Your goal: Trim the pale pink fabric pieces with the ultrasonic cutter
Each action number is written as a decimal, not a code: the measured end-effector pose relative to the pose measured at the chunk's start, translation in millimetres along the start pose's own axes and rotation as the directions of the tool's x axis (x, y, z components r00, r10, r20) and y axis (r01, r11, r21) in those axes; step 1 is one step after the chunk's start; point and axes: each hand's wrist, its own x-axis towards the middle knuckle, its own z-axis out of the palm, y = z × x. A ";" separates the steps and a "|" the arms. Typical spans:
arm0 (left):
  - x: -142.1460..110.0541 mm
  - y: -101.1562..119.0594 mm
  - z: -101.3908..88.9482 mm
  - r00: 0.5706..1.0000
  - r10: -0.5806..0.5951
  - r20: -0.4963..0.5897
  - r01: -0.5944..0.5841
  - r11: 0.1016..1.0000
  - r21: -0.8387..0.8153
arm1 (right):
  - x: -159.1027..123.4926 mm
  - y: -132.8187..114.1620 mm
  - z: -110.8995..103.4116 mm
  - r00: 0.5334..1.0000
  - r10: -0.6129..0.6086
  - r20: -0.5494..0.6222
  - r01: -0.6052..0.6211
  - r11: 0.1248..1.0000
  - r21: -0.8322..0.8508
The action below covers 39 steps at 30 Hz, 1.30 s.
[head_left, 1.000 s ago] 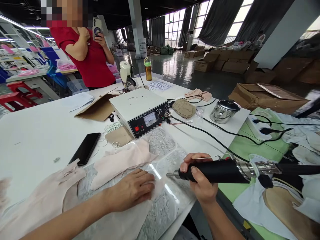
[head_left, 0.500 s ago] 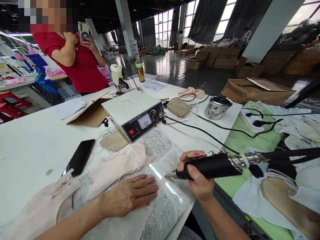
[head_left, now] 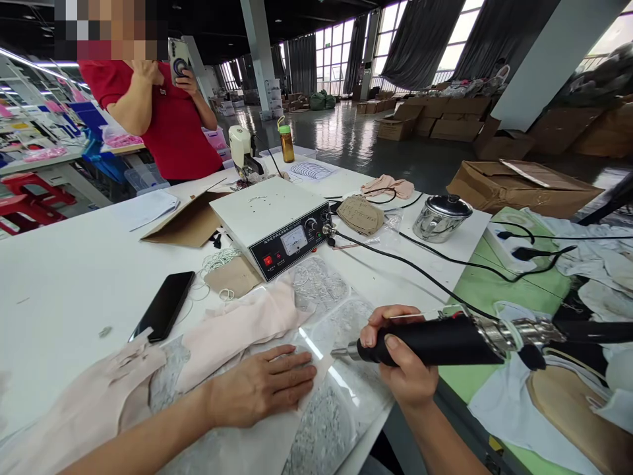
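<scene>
My left hand (head_left: 262,386) lies flat, fingers stretched out, on a thin pale pink fabric piece (head_left: 247,448) spread over the marbled, clear-covered work sheet (head_left: 324,422). My right hand (head_left: 408,359) is wrapped round a black handheld welding gun (head_left: 440,340), its body nearly level. The gun's pointed metal tip is at the fabric's edge, just right of my left fingertips; I cannot tell whether it touches. A cable runs off from its back end to the right. Beyond my left hand lies more pink fabric (head_left: 242,323), loosely folded.
A control box (head_left: 297,241) with a meter stands ahead, a black phone (head_left: 165,305) to the left. A metal pot (head_left: 442,218), brown card pieces (head_left: 361,214) and black cables lie behind. White garments (head_left: 504,402) cover a green surface at right. A person in red (head_left: 182,132) stands across the table, holding a phone.
The view has shifted slightly, moving the surroundings rightward. The welding gun's back end sits a little lower, so its body is flatter. My left hand stays flat on the fabric.
</scene>
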 end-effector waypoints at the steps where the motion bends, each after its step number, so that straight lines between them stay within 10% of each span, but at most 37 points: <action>1: -0.5 0.1 1.2 1.000 0.001 -0.002 -0.001 1.000 0.002 | -0.7 -0.7 -0.1 1.000 0.001 -0.001 -0.001 1.000 0.004; 23: 6.5 -2.9 -9.2 0.987 -0.014 0.163 0.027 0.996 -0.081 | -4.5 -1.6 -5.2 1.000 0.008 0.028 -0.006 0.997 -0.071; 39: 5.5 -7.0 1.0 0.999 -0.023 0.046 0.028 0.991 -0.130 | -2.2 -1.1 -3.8 1.000 0.001 -0.013 -0.002 0.995 -0.095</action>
